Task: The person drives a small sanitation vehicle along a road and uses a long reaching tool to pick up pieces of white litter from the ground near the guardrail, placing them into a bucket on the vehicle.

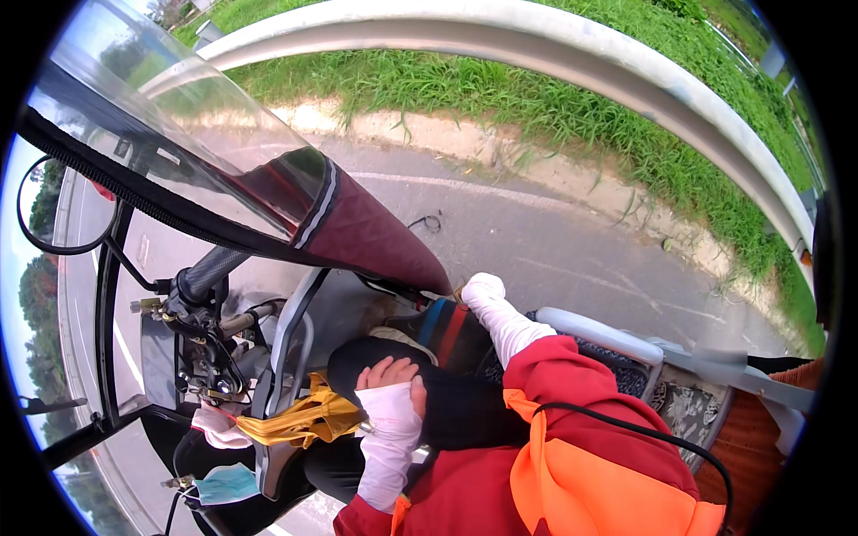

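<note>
My left hand [394, 383], in a white sleeve that leaves the fingers bare, rests on my knee in black trousers [462, 409] and holds nothing. My right arm reaches out over the seat side toward the maroon cover edge. The white sleeve covers most of my right hand [484, 288], so its fingers cannot be made out; a thin brownish loop lies beside it. In front of me are the handlebar [208, 275] with cables, a yellow cloth bag [308, 415], a pinkish cloth [221, 425] and a blue face mask [228, 484] hanging at the handlebar end.
A clear plastic windshield [221, 127] with a maroon lower cover [375, 234] closes the front. A round mirror [67, 204] is at the far left. A grey armrest [600, 333] borders the seat. Beyond lie asphalt [536, 248], a concrete kerb, grass and a metal guardrail [469, 27].
</note>
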A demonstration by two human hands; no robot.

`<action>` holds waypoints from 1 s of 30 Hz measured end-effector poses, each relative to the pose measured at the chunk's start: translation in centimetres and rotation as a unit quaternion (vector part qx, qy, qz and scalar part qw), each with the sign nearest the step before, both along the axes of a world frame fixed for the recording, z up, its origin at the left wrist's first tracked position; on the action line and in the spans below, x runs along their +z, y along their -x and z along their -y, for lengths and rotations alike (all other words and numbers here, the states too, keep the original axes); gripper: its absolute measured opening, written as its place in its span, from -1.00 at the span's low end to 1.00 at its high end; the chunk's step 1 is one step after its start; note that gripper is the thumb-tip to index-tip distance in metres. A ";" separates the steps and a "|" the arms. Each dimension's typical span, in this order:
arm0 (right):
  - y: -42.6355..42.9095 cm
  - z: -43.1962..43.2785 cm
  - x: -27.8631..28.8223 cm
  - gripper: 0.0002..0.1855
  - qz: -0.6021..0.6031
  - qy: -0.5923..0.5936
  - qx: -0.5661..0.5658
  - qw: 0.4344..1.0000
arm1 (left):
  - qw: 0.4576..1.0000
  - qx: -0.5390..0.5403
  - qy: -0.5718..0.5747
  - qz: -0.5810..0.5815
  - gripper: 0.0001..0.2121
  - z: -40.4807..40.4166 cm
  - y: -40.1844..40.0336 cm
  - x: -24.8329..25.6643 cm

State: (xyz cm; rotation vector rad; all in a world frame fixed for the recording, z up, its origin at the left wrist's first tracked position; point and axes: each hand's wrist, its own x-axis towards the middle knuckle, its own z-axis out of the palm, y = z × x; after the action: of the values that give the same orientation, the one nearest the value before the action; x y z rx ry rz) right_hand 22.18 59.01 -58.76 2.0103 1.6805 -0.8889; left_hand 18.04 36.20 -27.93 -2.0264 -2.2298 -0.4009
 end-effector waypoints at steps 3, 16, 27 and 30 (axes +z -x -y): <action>3.0 1.2 -0.4 -0.86 0.260 -0.024 -0.031 0.965 | 1.000 -0.006 -0.002 0.000 -0.82 -0.2 0.1 0.2; -2.8 8.7 9.1 -0.53 -0.577 -0.022 -0.314 0.754 | 0.999 -0.009 -0.032 0.022 -0.83 1.2 0.8 -0.6; -8.0 18.0 30.1 -0.61 -0.868 0.066 -0.184 0.457 | 0.823 0.009 -0.030 0.567 -0.56 -2.8 -3.8 9.4; -9.5 21.8 31.4 -0.45 -0.856 0.211 -0.147 0.449 | 0.871 -0.034 0.034 0.489 -0.70 -1.9 -4.8 12.6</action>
State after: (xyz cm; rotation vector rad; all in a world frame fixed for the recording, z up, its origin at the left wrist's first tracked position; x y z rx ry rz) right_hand 31.65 37.18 -27.36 0.3979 1.0270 -3.6364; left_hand 22.85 38.14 -15.37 -2.2131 -2.6314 -1.7025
